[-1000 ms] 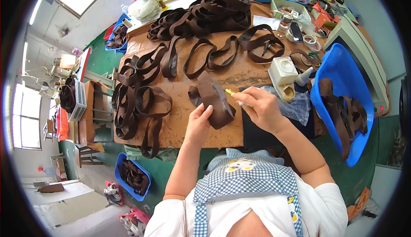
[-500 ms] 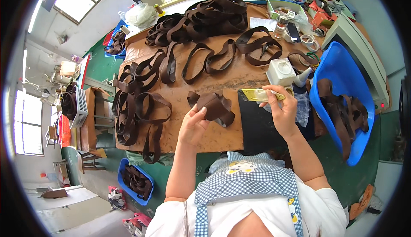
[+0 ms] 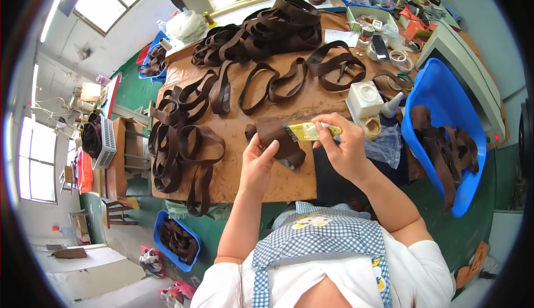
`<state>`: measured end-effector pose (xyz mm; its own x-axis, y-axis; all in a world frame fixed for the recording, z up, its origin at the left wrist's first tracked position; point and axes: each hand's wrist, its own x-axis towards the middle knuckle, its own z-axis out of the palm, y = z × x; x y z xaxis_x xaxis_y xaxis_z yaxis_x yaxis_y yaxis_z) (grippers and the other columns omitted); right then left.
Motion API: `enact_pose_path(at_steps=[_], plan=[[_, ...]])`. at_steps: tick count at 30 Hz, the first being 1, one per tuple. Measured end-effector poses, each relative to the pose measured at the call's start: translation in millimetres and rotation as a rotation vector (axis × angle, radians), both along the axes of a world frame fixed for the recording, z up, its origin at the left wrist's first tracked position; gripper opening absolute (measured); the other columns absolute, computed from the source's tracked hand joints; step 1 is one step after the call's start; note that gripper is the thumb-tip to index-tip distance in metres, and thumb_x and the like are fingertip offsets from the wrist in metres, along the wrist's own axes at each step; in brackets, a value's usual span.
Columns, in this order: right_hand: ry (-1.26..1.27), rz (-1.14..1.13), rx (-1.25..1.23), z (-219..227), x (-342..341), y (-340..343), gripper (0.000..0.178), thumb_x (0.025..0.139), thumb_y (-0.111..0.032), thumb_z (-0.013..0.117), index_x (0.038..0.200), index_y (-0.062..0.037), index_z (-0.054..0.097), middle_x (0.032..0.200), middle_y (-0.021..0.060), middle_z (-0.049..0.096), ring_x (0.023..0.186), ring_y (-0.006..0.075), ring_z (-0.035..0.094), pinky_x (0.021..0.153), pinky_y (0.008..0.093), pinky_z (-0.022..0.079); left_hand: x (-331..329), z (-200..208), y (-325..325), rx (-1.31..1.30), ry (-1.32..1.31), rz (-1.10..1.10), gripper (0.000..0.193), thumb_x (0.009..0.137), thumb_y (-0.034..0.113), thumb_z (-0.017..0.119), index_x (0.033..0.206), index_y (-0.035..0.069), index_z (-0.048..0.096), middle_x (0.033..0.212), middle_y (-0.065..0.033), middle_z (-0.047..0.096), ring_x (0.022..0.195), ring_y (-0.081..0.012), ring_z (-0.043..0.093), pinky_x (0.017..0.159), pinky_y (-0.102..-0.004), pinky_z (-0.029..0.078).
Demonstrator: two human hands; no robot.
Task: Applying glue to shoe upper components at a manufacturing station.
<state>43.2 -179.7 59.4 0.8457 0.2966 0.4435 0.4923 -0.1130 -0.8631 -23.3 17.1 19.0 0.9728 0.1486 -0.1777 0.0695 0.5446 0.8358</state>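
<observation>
My left hand [image 3: 258,160] pinches a dark brown leather-like piece [image 3: 276,132] between thumb and fingers, just over the tan tabletop. My right hand [image 3: 342,146] is closed round the pale yellow handle of a flat paintbrush [image 3: 305,131]. The dark bristles reach the right side of the brown piece; whether they press on it I cannot tell. To the right of that hand stands a white square container [image 3: 364,101], with a small open pot [image 3: 370,126] in front of it.
Looped brown straps [image 3: 201,141] lie along the table's left side, with a large heap of straps [image 3: 272,27] behind. At the right a blue basket [image 3: 424,85] holds more straps. Beside the container are a white squeeze bottle [image 3: 393,105] and a clear plastic bag [image 3: 386,146].
My right hand has brought the paintbrush leftward, from beside the container to the brown piece. My left hand stays in nearly the same place, still holding the piece.
</observation>
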Motion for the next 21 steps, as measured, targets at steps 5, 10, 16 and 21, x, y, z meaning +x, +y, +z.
enact_pose_path(at_steps=[5, 10, 16, 21], plan=[[-0.155, 0.021, -0.087, -6, -14, -6, 0.01, 0.095, -0.003, 0.058, 0.101, 0.0025, 0.064, 0.085, 0.0109, 0.066, 0.064, 0.0165, 0.069, 0.055, 0.0253, 0.052, -1, 0, 10, -0.144, 0.064, 0.031, 0.035, 0.096, 0.006, 0.061, 0.129, 0.001, 0.052, 0.121, -0.0098, 0.065, 0.109, -0.0189, 0.065, 0.095, -0.0337, 0.053], [-0.135, 0.039, -0.117, -11, -29, -14, 0.01, 0.095, -0.002, 0.057, 0.101, 0.0026, 0.064, 0.084, 0.0114, 0.066, 0.063, 0.0162, 0.069, 0.055, 0.025, 0.053, -6, -26, 37, -0.338, 0.104, 0.036, 0.028, 0.095, 0.004, 0.062, 0.122, 0.001, 0.058, 0.117, -0.0086, 0.067, 0.106, -0.0171, 0.066, 0.093, -0.0328, 0.054], [0.047, -0.008, -0.034, -20, -30, -27, 0.012, 0.097, -0.003, 0.056, 0.102, 0.0035, 0.064, 0.088, 0.0103, 0.066, 0.067, 0.0146, 0.068, 0.056, 0.025, 0.054, -6, -21, 37, -0.177, 0.127, -0.026, 0.036, 0.092, 0.004, 0.066, 0.127, 0.002, 0.057, 0.11, -0.0066, 0.069, 0.103, -0.0168, 0.066, 0.094, -0.032, 0.053], [0.085, -0.028, 0.059, -11, -23, -25, 0.015, 0.099, -0.008, 0.055, 0.105, 0.0035, 0.064, 0.092, 0.0106, 0.066, 0.07, 0.0154, 0.068, 0.059, 0.0244, 0.055, -12, 0, 22, -0.156, 0.122, -0.031, 0.035, 0.091, 0.001, 0.065, 0.126, 0.002, 0.059, 0.108, -0.005, 0.068, 0.102, -0.016, 0.066, 0.092, -0.031, 0.053]])
